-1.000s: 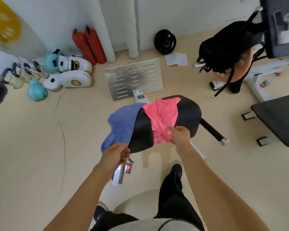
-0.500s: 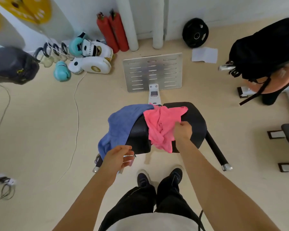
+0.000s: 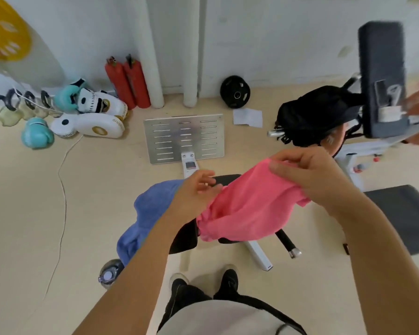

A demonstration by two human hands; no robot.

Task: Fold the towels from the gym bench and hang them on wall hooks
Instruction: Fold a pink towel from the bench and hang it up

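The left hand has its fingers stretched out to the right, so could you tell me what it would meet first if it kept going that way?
Most likely the pink towel, which the right hand holds up just beyond the left hand. Its fingers look almost at the cloth, though depth is unclear.

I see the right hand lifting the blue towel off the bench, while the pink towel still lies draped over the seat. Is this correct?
Not quite: the colours are swapped. In the head view the right hand pinches the pink towel and lifts it, while the blue towel lies draped over the bench seat.
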